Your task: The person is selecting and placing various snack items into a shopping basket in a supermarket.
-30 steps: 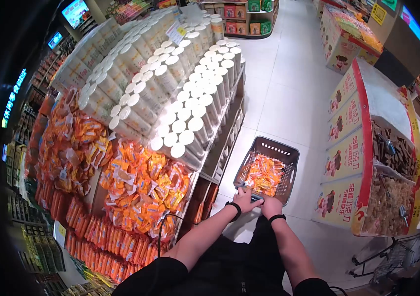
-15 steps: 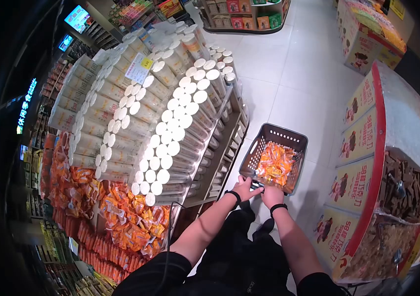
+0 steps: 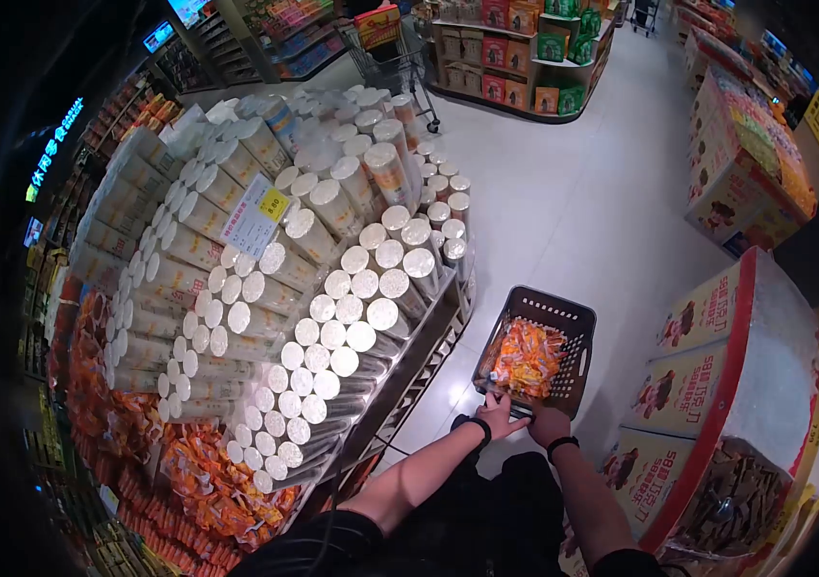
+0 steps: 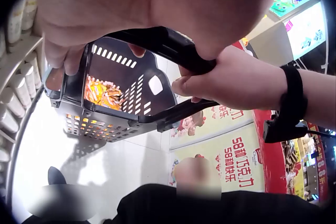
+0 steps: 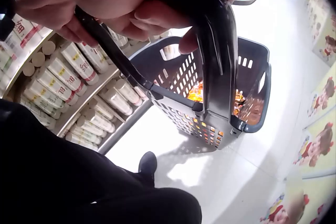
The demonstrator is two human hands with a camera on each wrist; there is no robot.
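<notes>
A dark plastic shopping basket point(image 3: 578, 322) hangs low in front of me in the head view, with orange-wrapped snack packets point(image 3: 529, 358) heaped inside. My left hand point(image 3: 496, 415) and right hand point(image 3: 552, 423) hold its black handle point(image 4: 152, 43) side by side at the near end. In the left wrist view, the left hand's fingers curl over the handle, close to the basket wall, while the right hand point(image 4: 231, 74) grips the other part. From the right wrist view, right-hand fingers point(image 5: 157, 14) wrap the handle. The basket is off the floor, its shadow below.
On the left stands a stepped display of white-lidded canisters point(image 3: 342, 332), with orange snack packs point(image 3: 207, 481) at its near end. Chocolate display boxes point(image 3: 683, 385) line the right side. Floor tiles point(image 3: 563, 202) run between them. A shopping cart point(image 3: 400, 62) and a bagged-goods shelf point(image 3: 515, 58) stand ahead.
I have moved forward along the aisle with the basket, both hands keeping hold of its handle. The orange packs slide back in view, and a cart appears ahead.
</notes>
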